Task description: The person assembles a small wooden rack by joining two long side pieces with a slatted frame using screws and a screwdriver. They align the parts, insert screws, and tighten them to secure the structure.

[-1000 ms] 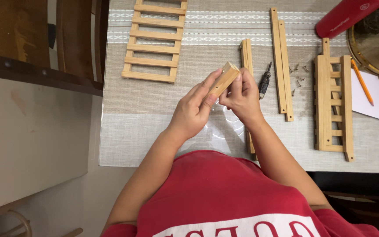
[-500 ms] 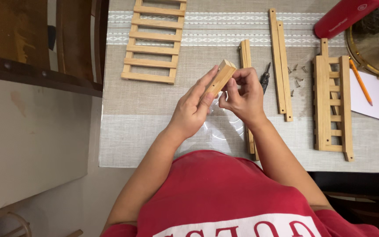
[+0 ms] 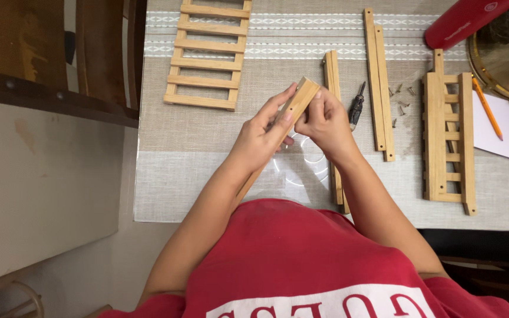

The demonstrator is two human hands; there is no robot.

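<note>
Long pale wooden slat (image 3: 294,109): held tilted above worktop (image 3: 207,171) centre, lower end toward near edge. Left hand (image 3: 258,140) pinching mid-length; right hand (image 3: 324,121) pinching upper end. Likely light, stiff, smooth; grip long edges. Black-handled screwdriver (image 3: 356,108) just right; loose screws (image 3: 402,101) beyond; slatted wooden panel (image 3: 207,56) far-left.

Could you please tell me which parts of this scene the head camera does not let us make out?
- Lower length of the wooden strip: head view, hidden behind the left hand and forearm.
- Right hand fingertips' contact on the strip: hidden by the fingers themselves.
- Screws: too small to count reliably.
- Slatted panel top: cut off by the upper edge.
</note>
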